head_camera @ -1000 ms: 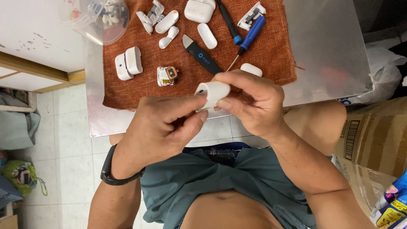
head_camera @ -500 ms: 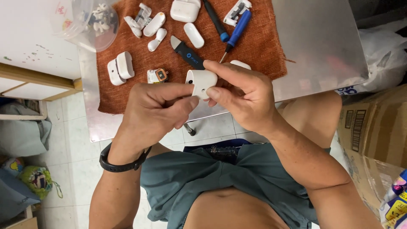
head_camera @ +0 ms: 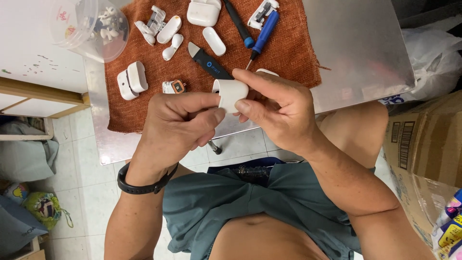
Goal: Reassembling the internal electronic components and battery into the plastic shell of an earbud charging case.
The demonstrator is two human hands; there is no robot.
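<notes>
Rust-orange cloth (head_camera: 288, 62) covered the metal table (head_camera: 365, 43) behind both hands. The left hand (head_camera: 178, 125) and right hand (head_camera: 279, 108) pinched the white earbud-case shell (head_camera: 231, 92) between them from either side, its open end facing left.

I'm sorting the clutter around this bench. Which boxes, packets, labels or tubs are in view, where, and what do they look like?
Cardboard box: right edge, brown, with a white barcode label.
Colourful packets: bottom right corner, yellow, blue, red.
Plastic tub: top left, clear, round, holding small white parts, small red sticker.
Plastic bag: right of the table, white.
</notes>
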